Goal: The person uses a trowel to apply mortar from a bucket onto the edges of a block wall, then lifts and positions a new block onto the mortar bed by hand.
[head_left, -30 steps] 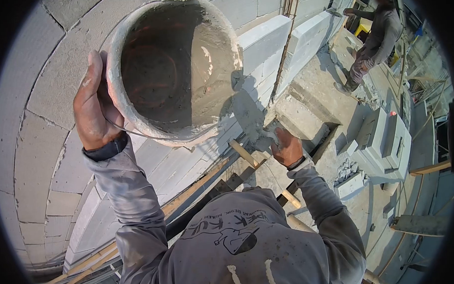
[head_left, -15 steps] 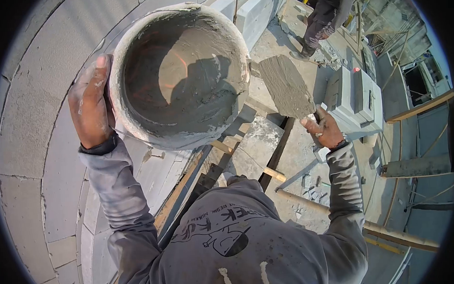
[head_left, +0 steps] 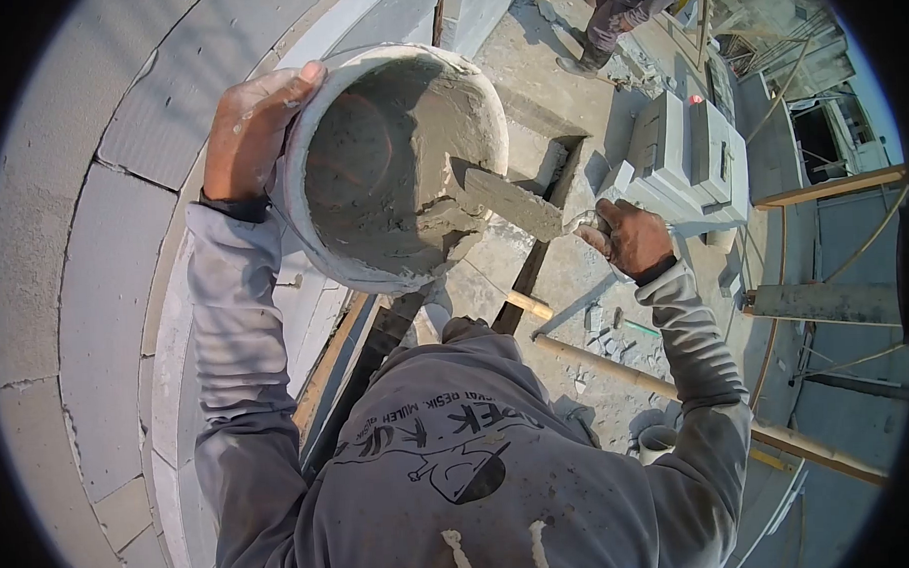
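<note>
My left hand grips the side of a mortar-crusted bucket, thumb up at the rim. The bucket is tilted so its mouth faces me. Wet grey mortar coats the inside and is heaped toward the right side. In my right hand is the handle of a trowel, fingers wrapped round it. The trowel's blade carries grey mortar, and its tip reaches over the bucket's right rim into the mortar.
A curved wall of pale blocks runs down the left. Stacked white blocks stand at the right. A bamboo pole and a wooden beam cross the right side. Another person stands at the top, among rubble.
The trowel has moved left, from beside the bucket to inside its rim, and its blade has turned more edge-on. In view, the bucket sits lower and further right, tilted differently.
</note>
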Tool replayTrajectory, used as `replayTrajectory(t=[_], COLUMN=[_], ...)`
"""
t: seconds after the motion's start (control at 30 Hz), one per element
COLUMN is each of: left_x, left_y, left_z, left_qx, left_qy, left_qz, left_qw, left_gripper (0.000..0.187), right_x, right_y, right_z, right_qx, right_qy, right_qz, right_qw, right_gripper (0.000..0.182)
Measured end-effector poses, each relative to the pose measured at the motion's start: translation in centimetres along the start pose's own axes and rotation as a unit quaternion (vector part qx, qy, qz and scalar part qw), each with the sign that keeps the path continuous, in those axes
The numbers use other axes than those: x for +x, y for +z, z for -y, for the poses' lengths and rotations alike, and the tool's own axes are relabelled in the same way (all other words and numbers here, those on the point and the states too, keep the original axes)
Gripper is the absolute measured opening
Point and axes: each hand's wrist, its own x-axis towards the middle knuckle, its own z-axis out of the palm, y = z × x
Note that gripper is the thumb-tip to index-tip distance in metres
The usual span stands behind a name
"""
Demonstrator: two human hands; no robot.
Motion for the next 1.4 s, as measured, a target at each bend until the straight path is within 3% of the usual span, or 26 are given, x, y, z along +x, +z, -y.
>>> replayTrajectory(t=[0.03,0.1,0.3,0.33,0.43,0.63,0.7,0.77,0.87,0.97,1.03,1.07,1.17,1.23,1.27,1.3,1.4], left_x=[0.3,0.7,2.2,2.1,3.3,4.3,3.8,3.5,2.3,0.9,-0.4,-1.1,-3.1,-4.2,-4.7,-5.4,-7.3], left_y=[0.2,0.6,1.8,2.2,3.4,5.3,6.0,6.8,8.1,7.9,8.2,8.4,8.8,8.4,8.2,9.5,7.4], left_z=[0.3,0.9,1.3,0.8,2.7,5.3,5.2,5.2,5.2,6.4,6.2,6.6,9.7,11.5,14.0,11.7,15.2], left_qx=[0.002,-0.123,-0.169,-0.127,-0.165,-0.168,-0.180,-0.112,-0.164,-0.208,-0.121,-0.147,-0.140,-0.130,-0.109,-0.188,-0.072], left_qy=[-0.006,-0.046,-0.101,-0.103,-0.152,-0.217,-0.177,-0.169,-0.178,-0.186,-0.177,-0.176,-0.159,-0.237,-0.207,-0.221,-0.264], left_qz=[-0.004,-0.010,0.058,0.067,0.021,0.037,0.052,0.043,0.021,0.045,0.030,0.026,0.009,0.012,-0.015,-0.070,-0.043], left_qw=[1.000,0.991,0.979,0.984,0.974,0.961,0.966,0.978,0.970,0.959,0.976,0.973,0.977,0.963,0.972,0.954,0.961], left_gripper=[0.042,0.036,0.033,0.032,0.031,0.028,0.028,0.029,0.025,0.025,0.026,0.026,0.030,0.030,0.031,0.031,0.031], right_x=[0.0,0.3,1.2,1.2,1.0,1.0,1.6,2.1,2.6,3.0,3.1,3.5,4.4,4.2,4.0,3.8,3.2], right_y=[0.2,0.5,2.2,3.0,4.4,6.1,5.9,6.6,6.8,7.5,8.4,8.3,7.6,8.2,8.6,8.8,10.4], right_z=[0.4,1.2,2.1,2.4,3.2,5.5,7.0,6.6,6.7,7.7,7.8,7.6,7.6,7.2,7.0,6.8,6.2], right_qx=[0.006,0.002,0.054,0.058,0.088,0.169,0.221,0.244,0.251,0.340,0.361,0.393,0.381,0.400,0.429,0.456,0.490], right_qy=[-0.009,-0.012,-0.086,-0.093,-0.125,-0.108,-0.058,-0.077,-0.101,-0.096,-0.112,-0.116,-0.097,-0.094,-0.078,-0.064,-0.003], right_qz=[0.017,0.057,0.101,0.089,0.068,0.137,0.222,0.225,0.249,0.294,0.277,0.305,0.319,0.297,0.315,0.334,0.361], right_qw=[1.000,0.998,0.990,0.990,0.986,0.970,0.948,0.940,0.930,0.888,0.884,0.859,0.862,0.862,0.843,0.823,0.794], right_gripper=[0.050,0.050,0.047,0.044,0.042,0.046,0.044,0.044,0.044,0.053,0.056,0.058,0.059,0.059,0.060,0.060,0.062])
